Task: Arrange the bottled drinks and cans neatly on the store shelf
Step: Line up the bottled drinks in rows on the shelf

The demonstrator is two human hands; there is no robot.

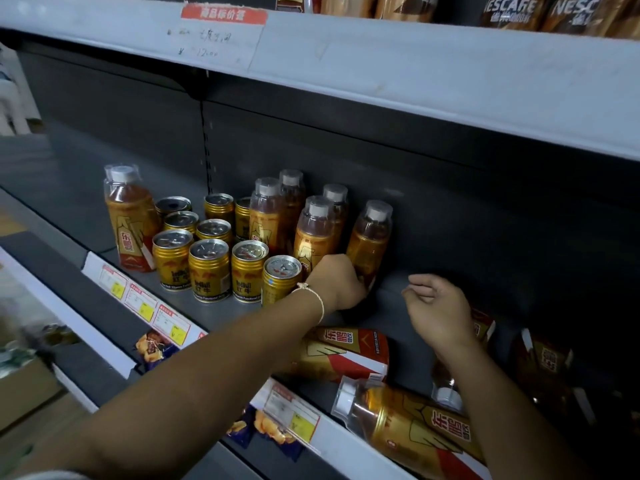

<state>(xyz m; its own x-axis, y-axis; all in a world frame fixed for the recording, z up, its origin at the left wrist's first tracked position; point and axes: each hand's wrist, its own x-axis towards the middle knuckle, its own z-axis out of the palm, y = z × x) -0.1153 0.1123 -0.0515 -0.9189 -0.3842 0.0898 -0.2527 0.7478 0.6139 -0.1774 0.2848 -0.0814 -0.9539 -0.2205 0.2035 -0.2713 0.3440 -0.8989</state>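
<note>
Standing alone at nine o'clock on the grey shelf (69, 188): one upright bottle (130, 220) of amber drink, white cap on. Just beside it, toward three o'clock, a tight cluster of gold cans (207, 247), all upright, tops showing. Behind and to the two o'clock of those, a group of capped bottles (277, 209) against the dark back panel.

At centre, the left hand (334, 284), a thin string bracelet at the wrist, curled round the base of the rightmost standing bottle (369, 237), which is upright and touching the back row; a lone can (280, 280) just at that hand's nine o'clock.

Toward three o'clock, the right hand (438, 310) hovering above the shelf, fingers loosely bent, gripping nothing.

Down at five o'clock, under the forearms, several bottles lying on their sides: one red-and-gold label (349, 351) facing up, another bottle (398, 420) with its cap pointing to nine o'clock. Along the shelf's front edge, price tags (145, 303).
</note>
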